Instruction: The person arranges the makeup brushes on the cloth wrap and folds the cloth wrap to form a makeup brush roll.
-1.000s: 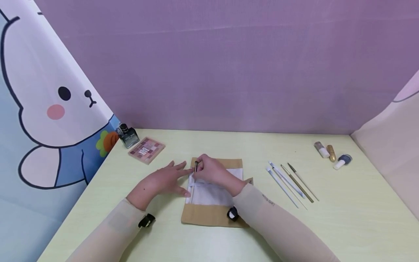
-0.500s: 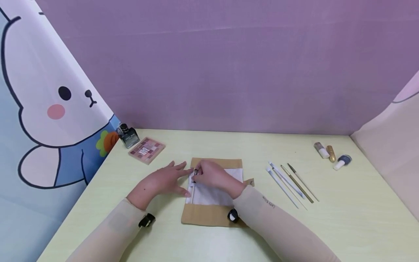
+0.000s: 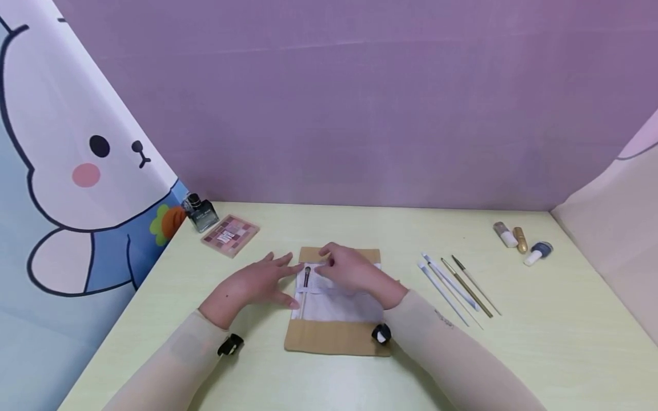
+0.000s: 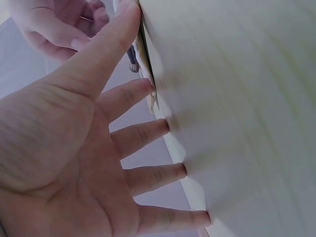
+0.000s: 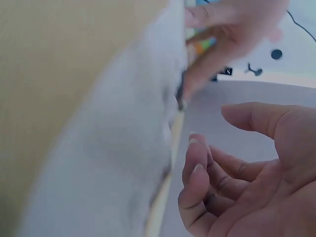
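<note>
A makeup brush (image 3: 306, 277) with a dark ferrule lies along the left side of an opened tan and white cloth brush roll (image 3: 336, 337), its handle tucked under a strap. My left hand (image 3: 262, 282) is spread flat, thumb and index fingertip at the roll's left edge, the other fingertips on the table in the left wrist view. Just right of the brush, my right hand (image 3: 349, 268) hovers over the roll's upper part. In the right wrist view its thumb stands apart from its loosely curled fingers (image 5: 197, 192), with nothing between them.
Several slim brushes and sticks (image 3: 457, 288) lie right of the roll. Small bottles (image 3: 538, 253) and a gold tube (image 3: 520, 240) sit at the back right. An eyeshadow palette (image 3: 230, 236) and a dark glass bottle (image 3: 202, 213) are at the back left.
My right hand has let go of the makeup brush and moved a little to the right, uncovering the brush head. The left hand has stayed in place.
</note>
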A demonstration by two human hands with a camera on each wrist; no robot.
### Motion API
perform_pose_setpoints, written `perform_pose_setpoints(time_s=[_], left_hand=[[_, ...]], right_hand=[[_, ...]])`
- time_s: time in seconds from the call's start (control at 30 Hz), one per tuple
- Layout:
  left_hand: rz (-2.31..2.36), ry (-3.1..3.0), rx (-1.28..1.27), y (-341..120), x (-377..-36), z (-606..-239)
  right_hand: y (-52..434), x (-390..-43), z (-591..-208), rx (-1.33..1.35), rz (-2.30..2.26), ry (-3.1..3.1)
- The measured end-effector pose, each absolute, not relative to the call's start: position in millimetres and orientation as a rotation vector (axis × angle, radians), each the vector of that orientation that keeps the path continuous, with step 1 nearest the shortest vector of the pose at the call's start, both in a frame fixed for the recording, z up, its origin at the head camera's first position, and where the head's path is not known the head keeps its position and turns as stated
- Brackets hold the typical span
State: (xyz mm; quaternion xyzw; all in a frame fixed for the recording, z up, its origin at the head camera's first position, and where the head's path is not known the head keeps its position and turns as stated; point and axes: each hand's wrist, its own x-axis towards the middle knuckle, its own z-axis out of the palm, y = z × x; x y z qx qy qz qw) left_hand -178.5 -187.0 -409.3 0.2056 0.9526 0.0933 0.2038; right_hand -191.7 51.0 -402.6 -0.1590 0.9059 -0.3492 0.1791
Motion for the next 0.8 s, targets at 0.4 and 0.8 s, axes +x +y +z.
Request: perform_pose_setpoints(time_s=[0.4,0.8], left_hand=[[0.273,2.644,0.562,-188.0,-174.7,-403.8],[0.288,2.638,0.583,-185.4,-173.9,-399.9]], right_hand=[[113.6,-195.7,-374.4,-0.423,-1.047,2.653],[177.3,-194.7,-373.9,-0.318,-0.992,2.748]])
